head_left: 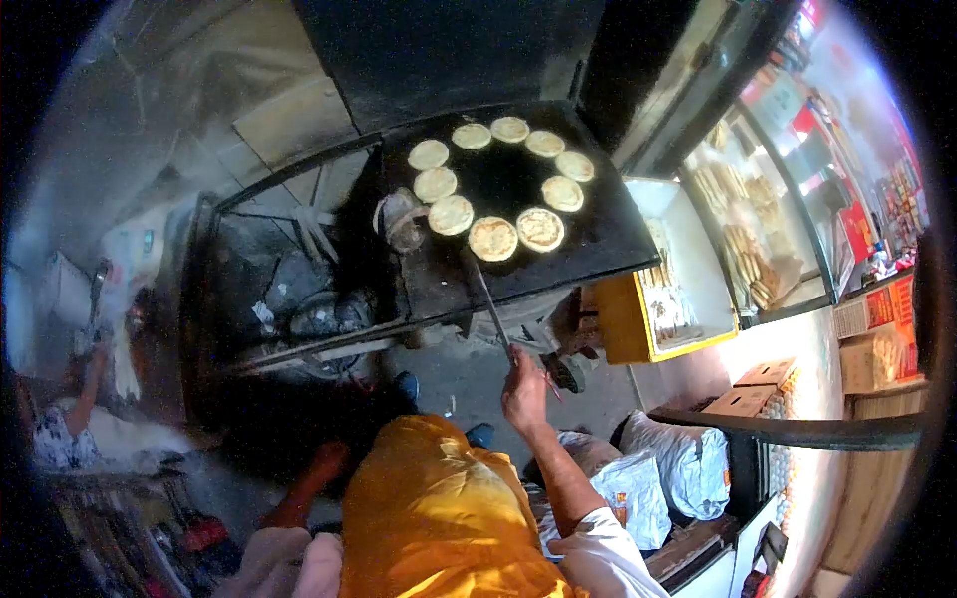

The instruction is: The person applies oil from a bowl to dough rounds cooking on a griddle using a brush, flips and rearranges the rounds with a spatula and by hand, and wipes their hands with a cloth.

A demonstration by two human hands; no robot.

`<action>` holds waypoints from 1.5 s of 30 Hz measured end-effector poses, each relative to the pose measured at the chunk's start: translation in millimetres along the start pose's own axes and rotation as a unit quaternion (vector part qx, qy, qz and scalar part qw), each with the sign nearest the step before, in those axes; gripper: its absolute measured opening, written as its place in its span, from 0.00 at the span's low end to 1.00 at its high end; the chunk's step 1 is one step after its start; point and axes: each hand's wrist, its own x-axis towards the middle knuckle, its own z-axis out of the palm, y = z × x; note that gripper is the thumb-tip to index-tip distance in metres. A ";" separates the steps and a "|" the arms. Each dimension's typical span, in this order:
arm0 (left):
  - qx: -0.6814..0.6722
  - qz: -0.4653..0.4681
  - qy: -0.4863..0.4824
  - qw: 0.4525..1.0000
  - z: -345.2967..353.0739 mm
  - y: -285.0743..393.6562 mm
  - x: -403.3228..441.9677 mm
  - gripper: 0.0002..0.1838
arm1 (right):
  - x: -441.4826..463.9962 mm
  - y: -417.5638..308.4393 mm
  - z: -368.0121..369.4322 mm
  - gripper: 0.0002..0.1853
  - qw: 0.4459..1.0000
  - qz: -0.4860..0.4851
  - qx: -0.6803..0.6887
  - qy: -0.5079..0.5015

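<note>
My right hand [524, 391] is closed around the handle of a long, thin metal spatula [492, 307]. The spatula's far end reaches the near edge of a black griddle [608, 239], just below a browned flatbread [492, 239]; whether it touches the bread I cannot tell. Several round flatbreads [451, 215] lie in a ring on the griddle, mostly pale, with brown spots on the nearer ones. My left hand [329, 460] hangs low at my side in deep shadow, its fingers too dark to make out.
Right of the griddle stands a yellow-edged box [643, 349] with a white inside. Beyond it, a glass case [748, 219] holds stacked breads. White sacks [688, 463] lie at my right. A dark metal frame [299, 349] adjoins the griddle's left. Another person's arm [92, 379] shows at far left.
</note>
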 end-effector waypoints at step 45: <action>-0.035 -0.143 -0.276 0.950 -204.3 78.1 114.2 0.20 | 77.3 -125.7 127.4 0.17 0.980 0.092 -0.152 0.093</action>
